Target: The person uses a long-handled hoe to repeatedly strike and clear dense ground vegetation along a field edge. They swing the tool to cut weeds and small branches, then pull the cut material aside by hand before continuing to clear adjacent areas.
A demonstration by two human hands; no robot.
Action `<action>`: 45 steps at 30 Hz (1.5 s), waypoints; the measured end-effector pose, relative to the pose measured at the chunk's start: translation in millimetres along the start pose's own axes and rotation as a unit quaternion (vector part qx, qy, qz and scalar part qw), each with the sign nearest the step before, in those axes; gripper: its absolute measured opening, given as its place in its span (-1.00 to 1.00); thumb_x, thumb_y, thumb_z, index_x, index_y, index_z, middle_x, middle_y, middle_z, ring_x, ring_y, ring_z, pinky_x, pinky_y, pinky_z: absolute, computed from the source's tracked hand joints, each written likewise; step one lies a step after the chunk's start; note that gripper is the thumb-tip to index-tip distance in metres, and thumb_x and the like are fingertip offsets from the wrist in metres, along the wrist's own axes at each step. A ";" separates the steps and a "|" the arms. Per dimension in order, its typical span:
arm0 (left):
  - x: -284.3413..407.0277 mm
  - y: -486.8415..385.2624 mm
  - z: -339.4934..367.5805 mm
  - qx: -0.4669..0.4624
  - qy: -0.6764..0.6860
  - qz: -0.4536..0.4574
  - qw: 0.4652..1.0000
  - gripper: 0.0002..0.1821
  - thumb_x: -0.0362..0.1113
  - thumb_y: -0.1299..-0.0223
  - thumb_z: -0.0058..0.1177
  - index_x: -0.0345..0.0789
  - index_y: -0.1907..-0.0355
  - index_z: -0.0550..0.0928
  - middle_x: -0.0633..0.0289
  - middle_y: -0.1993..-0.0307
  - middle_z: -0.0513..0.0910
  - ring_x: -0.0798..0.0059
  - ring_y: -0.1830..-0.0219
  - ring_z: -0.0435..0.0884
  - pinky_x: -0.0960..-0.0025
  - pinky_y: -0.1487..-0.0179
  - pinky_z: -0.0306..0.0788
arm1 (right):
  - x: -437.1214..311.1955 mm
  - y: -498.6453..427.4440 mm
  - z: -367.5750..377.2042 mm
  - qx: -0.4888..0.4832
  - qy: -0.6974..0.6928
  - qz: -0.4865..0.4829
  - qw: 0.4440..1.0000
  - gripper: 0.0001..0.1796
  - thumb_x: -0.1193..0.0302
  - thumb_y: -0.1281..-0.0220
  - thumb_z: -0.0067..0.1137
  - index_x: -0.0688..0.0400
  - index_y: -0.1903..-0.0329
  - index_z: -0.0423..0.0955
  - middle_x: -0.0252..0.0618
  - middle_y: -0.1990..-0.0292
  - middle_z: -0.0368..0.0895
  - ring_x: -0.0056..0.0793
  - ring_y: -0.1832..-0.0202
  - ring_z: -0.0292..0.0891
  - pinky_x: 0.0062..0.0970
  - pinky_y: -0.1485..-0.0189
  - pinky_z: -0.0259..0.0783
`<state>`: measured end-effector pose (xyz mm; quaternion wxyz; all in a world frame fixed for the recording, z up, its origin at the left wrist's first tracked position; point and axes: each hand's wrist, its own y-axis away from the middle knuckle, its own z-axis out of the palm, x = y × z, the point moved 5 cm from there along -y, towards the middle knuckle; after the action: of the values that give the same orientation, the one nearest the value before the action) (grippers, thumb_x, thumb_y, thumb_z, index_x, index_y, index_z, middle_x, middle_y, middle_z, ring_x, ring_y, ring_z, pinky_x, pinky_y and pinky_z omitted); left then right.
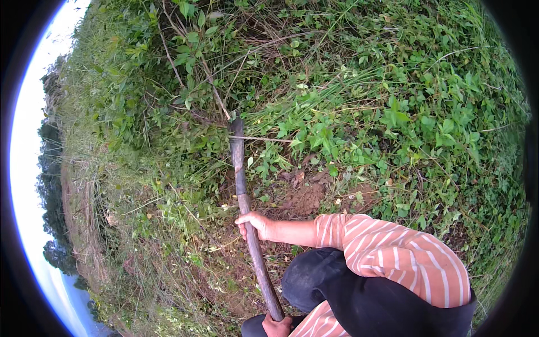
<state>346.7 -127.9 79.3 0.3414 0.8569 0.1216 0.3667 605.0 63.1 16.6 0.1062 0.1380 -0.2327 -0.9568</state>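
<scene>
The view is turned on its side, with the sky at the left. My right hand [254, 224] is closed around the middle of a long wooden tool handle [259, 261]. My left hand [278, 325] grips its butt end at the bottom edge, partly cut off. The handle runs up the picture to a dark, apparently metal end part [236, 130] among weeds; leaves and stems hide its tip, so the kind of tool cannot be told. A cut-looking woody stem [219, 101] meets that end, and a thin dry twig [265, 138] crosses it.
Dense green weeds [421, 122] and long grass surround the tool. Leafy shrub stems [193, 46] stand at the upper left. Bare reddish soil [307, 198] shows near my right forearm. My dark-clothed knee [311, 274] is bent close beside the handle. Trees [54, 185] stand far off.
</scene>
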 end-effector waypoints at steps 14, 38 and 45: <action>142.0 -105.1 111.3 -0.282 -0.174 0.336 0.882 -0.58 -0.15 0.26 0.27 -0.42 0.37 0.53 -0.02 0.53 0.58 0.30 0.43 0.60 0.28 0.28 0.42 | -192.9 214.0 -88.5 0.191 -0.011 -0.489 0.851 -0.74 0.56 0.03 0.12 0.14 0.33 0.21 -0.36 0.55 0.34 -0.55 0.63 0.33 -0.48 0.55 0.37; 64.4 -59.5 80.0 -0.240 -0.155 0.220 0.933 -0.60 -0.29 0.26 0.26 -0.47 0.29 0.56 0.08 0.50 0.63 0.49 0.45 0.59 0.39 0.30 0.45 | -91.6 139.6 -72.3 0.219 0.014 -0.276 0.936 -0.84 0.62 0.05 0.08 0.19 0.53 0.27 -0.31 0.68 0.33 -0.51 0.73 0.31 -0.49 0.69 0.33; 222.3 -110.1 156.4 -0.297 -0.221 0.427 0.825 -0.59 -0.19 0.26 0.18 -0.32 0.26 0.55 -0.03 0.48 0.58 0.10 0.39 0.59 0.25 0.25 0.43 | -207.9 305.3 -29.8 0.149 0.055 -0.650 0.743 -0.76 0.55 -0.05 0.04 0.10 0.28 0.17 -0.35 0.62 0.27 -0.55 0.67 0.26 -0.47 0.57 0.34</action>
<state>618.5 -22.4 48.4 0.4062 0.7388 -0.4498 0.2946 852.0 -159.0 180.7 -0.5510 0.3220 -0.2203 -0.7377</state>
